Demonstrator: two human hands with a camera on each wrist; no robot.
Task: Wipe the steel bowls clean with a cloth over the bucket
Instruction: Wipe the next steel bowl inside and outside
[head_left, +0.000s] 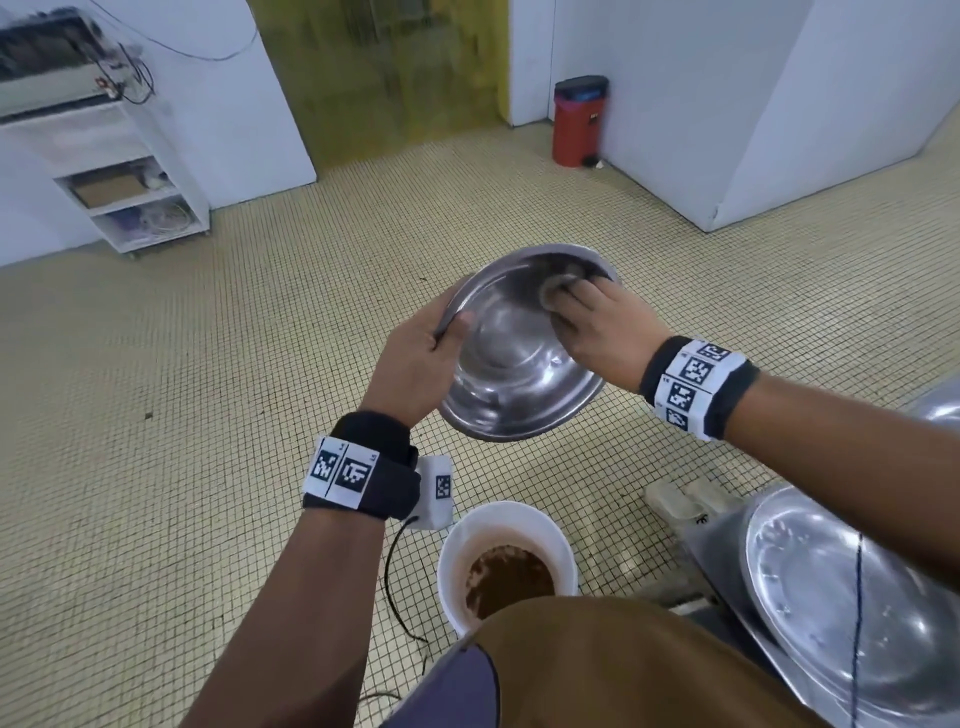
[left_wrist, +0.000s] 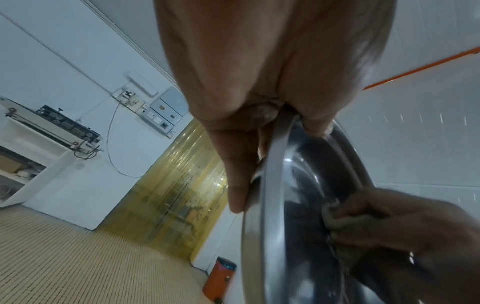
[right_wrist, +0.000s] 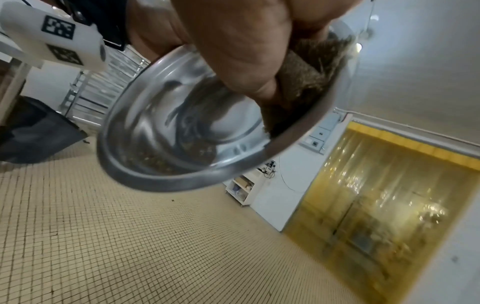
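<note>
A steel bowl (head_left: 511, 358) is held tilted toward me in mid-air, ahead of the white bucket (head_left: 452, 551). My left hand (head_left: 423, 358) grips its left rim (left_wrist: 270, 164), thumb inside and fingers behind. My right hand (head_left: 592, 322) presses a brownish cloth (head_left: 558, 283) against the far inner wall near the rim. In the right wrist view the cloth (right_wrist: 309, 67) is bunched under my fingers, and brown crumbs lie at the bowl's (right_wrist: 182, 131) low side. The bucket holds brown residue (head_left: 506, 577).
More steel bowls (head_left: 852, 608) sit on a surface at my lower right. A red pedal bin (head_left: 577, 120) stands by the far wall, a white shelf cart (head_left: 119, 176) at far left, yellow strip curtains (head_left: 395, 78) ahead. Tiled floor lies all around.
</note>
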